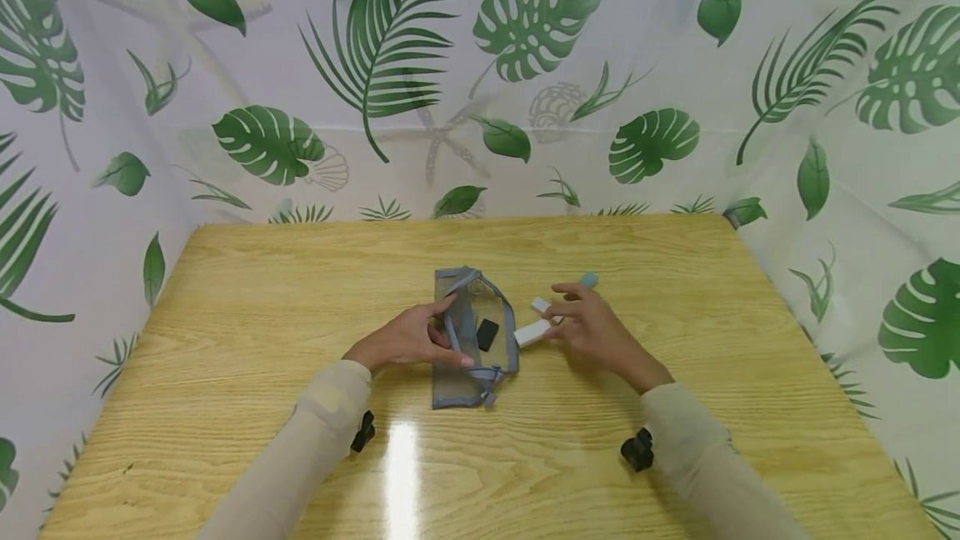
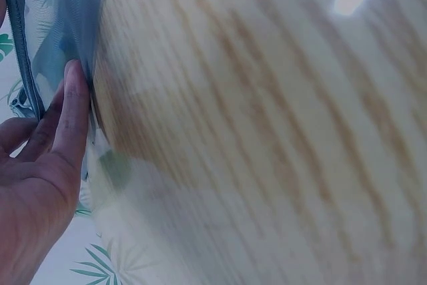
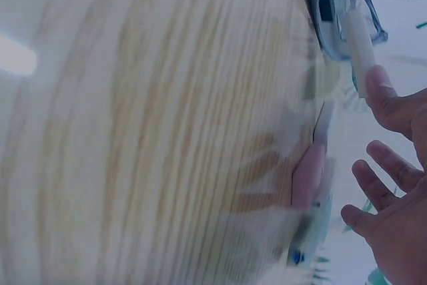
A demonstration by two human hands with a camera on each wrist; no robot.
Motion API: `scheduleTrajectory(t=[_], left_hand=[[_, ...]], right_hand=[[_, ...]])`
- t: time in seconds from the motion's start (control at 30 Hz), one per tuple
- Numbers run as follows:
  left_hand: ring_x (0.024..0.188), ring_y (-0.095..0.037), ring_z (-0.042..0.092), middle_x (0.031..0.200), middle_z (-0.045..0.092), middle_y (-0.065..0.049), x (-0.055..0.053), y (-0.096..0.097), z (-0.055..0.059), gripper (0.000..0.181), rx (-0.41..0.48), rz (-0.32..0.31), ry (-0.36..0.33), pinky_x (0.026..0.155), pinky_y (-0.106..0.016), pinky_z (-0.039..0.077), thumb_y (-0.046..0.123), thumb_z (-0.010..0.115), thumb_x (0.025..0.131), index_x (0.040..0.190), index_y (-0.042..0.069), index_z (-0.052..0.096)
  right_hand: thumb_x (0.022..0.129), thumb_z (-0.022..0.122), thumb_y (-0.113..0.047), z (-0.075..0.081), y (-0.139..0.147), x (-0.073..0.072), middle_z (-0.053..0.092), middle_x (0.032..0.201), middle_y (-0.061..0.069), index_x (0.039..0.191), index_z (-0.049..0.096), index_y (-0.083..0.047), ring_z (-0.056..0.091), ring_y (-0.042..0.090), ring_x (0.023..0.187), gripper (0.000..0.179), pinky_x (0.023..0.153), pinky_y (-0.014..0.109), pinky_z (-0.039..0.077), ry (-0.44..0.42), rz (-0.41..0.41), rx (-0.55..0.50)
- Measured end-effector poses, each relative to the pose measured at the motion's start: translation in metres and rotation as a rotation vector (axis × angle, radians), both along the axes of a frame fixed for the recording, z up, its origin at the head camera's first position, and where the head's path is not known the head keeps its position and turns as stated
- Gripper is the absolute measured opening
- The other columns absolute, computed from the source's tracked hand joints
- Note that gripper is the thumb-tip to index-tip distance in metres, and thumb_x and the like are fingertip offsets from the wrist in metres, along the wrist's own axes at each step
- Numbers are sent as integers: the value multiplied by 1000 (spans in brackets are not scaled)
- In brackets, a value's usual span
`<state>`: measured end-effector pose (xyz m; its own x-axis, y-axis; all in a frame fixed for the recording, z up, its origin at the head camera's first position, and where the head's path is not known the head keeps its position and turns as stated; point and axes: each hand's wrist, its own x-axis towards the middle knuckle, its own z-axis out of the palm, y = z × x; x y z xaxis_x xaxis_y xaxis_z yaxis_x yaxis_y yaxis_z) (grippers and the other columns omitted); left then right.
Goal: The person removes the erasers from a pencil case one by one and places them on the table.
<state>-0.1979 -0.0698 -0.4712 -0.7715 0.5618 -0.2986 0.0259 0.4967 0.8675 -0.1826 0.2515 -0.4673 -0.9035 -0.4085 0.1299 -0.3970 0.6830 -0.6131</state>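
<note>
A see-through pouch [image 1: 444,394] with grey-blue edging and a zip lies on the table, its mouth spread towards the right. My left hand [image 1: 412,333] grips the pouch's left side, thumb at the near end and forefinger at the far end of the mouth. Inside rests a small black block [image 1: 487,334]. Between thumb and fingers, my right hand [image 1: 596,330] pinches a white rectangular block [image 1: 532,332], whose tip is at the pouch's right rim. In the right wrist view, the thumb lies on this white block [image 3: 361,51], while the other fingers spread apart.
Beyond the right hand lie a second white piece [image 1: 540,305] and a teal item [image 1: 588,280], partly hidden by the fingers. A pink block [image 3: 308,177] shows beside them in the right wrist view. The wooden table [image 1: 270,290] meets a leaf-patterned cloth [image 1: 450,157] behind.
</note>
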Motion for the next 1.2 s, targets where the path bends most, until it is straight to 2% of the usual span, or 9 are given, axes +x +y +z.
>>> scheduleTrajectory(t=[0.3,0.63,0.83,1.07,1.2], left_hand=[[102,-16,66,110,68,-6,1,0,1,112,-8,-10,13,88,-38,54,37,87,81,164,13,16],[103,-17,66,109,68,-6,2,0,2,112,-9,-19,27,89,-38,54,38,87,81,164,12,15],[104,-17,66,109,69,-6,1,-1,0,112,1,-17,14,90,-38,54,36,87,82,164,13,15],[104,-16,65,109,69,-5,1,-1,-1,112,-2,-12,7,91,-39,53,37,87,82,164,14,15],[106,-17,65,111,68,-6,2,0,-1,111,-1,-12,5,91,-39,53,37,87,82,164,15,15]], right_hand=[[88,78,-4,5,28,7,48,141,31,108,76,6,48,52,127,22,103,61,42,28,-46,-25],[89,76,-2,3,63,18,45,143,32,112,74,7,47,54,126,25,99,65,42,31,-120,3],[89,77,-2,3,78,26,48,138,35,108,74,9,49,56,122,22,98,65,43,65,-155,11],[83,81,-1,-6,93,29,52,131,36,100,76,6,52,55,117,19,95,66,43,148,-158,12],[84,81,0,-11,101,32,51,133,36,101,76,5,52,55,117,19,94,66,43,126,-184,18]])
